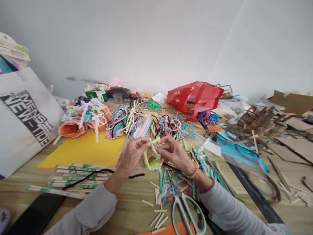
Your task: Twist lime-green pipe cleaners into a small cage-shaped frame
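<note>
My left hand (133,152) and my right hand (172,151) meet over the middle of the wooden table (137,209). Both pinch a yellow-green pipe cleaner (153,156) that is bent into a loop and hangs down between them. The fingers of each hand are closed on its upper end. A beaded bracelet sits on my right wrist. Below my hands lie pale green scissors (186,205), several short cut sticks (157,217) and a dark brown pipe cleaner (85,178).
A heap of coloured pipe cleaners (168,125) lies behind my hands. A yellow sheet (85,151), wrapped chopsticks (70,182), a white tote bag (24,120), a red bag (194,98), cardboard pieces (264,122) and a black phone (36,215) surround them.
</note>
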`<state>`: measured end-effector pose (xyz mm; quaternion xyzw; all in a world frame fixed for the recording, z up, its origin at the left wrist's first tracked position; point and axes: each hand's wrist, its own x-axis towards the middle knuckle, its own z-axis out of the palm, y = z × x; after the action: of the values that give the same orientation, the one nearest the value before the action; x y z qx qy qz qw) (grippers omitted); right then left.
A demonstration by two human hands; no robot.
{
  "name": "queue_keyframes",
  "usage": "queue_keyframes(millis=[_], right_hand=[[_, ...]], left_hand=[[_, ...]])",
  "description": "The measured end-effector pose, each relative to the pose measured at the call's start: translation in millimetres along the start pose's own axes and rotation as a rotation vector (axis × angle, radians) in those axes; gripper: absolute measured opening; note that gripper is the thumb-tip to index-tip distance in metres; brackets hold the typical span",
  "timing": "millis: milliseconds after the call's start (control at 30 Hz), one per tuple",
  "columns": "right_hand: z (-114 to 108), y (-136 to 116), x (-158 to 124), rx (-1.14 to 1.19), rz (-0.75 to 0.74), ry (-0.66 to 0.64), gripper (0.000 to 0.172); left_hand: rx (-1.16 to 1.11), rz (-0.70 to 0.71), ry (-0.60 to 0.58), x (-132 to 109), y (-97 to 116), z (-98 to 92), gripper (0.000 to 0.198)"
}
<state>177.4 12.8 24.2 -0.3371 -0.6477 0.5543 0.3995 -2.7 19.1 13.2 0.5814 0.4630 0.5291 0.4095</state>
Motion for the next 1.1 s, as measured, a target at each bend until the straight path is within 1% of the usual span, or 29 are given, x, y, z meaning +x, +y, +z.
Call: queue_keyframes(millis=[100,167,233,433,533,700,767,933,1000,1100], right_hand=[[-5.1,0.8,0.7,-0.1,0.031,-0.081,0.021],[-6.9,1.4,1.0,-0.183,0.032,-0.146,0.025],[-7.6,2.5,1.4,-0.256,0.013,-0.178,0.029],[-7.4,7.4,2.8,-0.356,-0.018,-0.154,0.033],[-7.2,8.0,2.9,-0.4,-0.016,-0.138,0.03],[-4.3,10.6,2.0,-0.548,-0.034,-0.106,0.023],[-2.4,12.2,1.5,-0.57,-0.033,-0.091,0.021],[-3.2,6.6,0.5,-0.573,-0.079,-0.099,0.024],[-5.3,1.8,0.1,-0.587,-0.118,-0.04,0.022],[-6.9,-0.9,-0.2,-0.602,-0.18,0.071,0.018]], left_hand=[[-0.048,-0.035,-0.001,1.5,-0.6,-2.8,0.017],[-0.039,-0.031,-0.003,2.0,-1.1,-3.6,0.017],[-0.011,-0.012,0.014,2.3,-2.0,-3.3,0.017],[0.191,0.145,0.038,0.0,-2.9,-1.1,0.015],[0.287,0.198,0.056,-5.1,-0.6,0.8,0.014],[0.381,0.245,0.064,-15.1,2.9,7.8,0.011],[0.379,0.232,0.073,-16.0,4.4,9.6,0.01],[0.24,0.103,0.044,-6.5,1.9,4.4,0.016],[0.183,0.078,0.026,-1.4,-2.7,0.7,0.018],[0.082,0.034,-0.034,2.4,-7.2,-1.9,0.021]])
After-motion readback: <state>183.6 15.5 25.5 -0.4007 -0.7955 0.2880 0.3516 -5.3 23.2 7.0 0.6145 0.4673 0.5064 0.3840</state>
